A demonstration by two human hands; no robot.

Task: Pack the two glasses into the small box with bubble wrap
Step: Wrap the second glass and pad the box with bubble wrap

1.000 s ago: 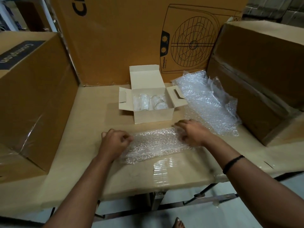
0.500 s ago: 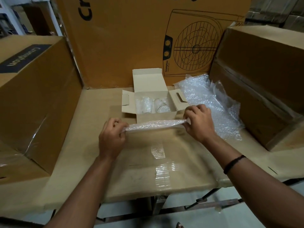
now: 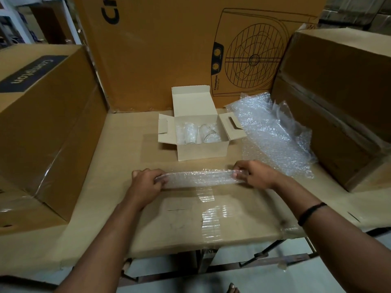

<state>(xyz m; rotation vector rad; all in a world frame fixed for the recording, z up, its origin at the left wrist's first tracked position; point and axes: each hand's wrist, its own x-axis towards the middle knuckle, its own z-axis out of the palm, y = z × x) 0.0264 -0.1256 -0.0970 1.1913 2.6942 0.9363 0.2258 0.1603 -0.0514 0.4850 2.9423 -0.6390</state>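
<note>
Two glasses (image 3: 189, 133) already inside the small box (image 3: 202, 152), side by side, seemingly each under a clear layer of wrap. Box open on the counter (image 3: 127, 149) just beyond the hands: lid flap up at the back, side flaps spread.

Head view, the only one. Between the hands, a folded strip of bubble wrap (image 3: 198, 179), stretched level just above the counter. Left hand (image 3: 146, 182) curled round its left end; right hand (image 3: 256, 174) pinching its right end between fingers and thumb. Judged very light, soft and limp, a little slick; likely to sag or unfold with either end let go, so best kept by both ends, or gathered at the middle when pressing it down into the box. Glasses judged brittle and smooth: better taken round the body than by the rim, and padded apart from each other.

Loose sheet of bubble wrap (image 3: 273, 136) crumpled just right of the box, meeting its right flap.

Hard to tell: glasses upright or tilted, fully wrapped or not, touching or apart. Box floor hidden by the front wall. Some fingertips hidden behind the strip. Large cartons (image 3: 42, 123) on three sides, cut off by the frame.
</note>
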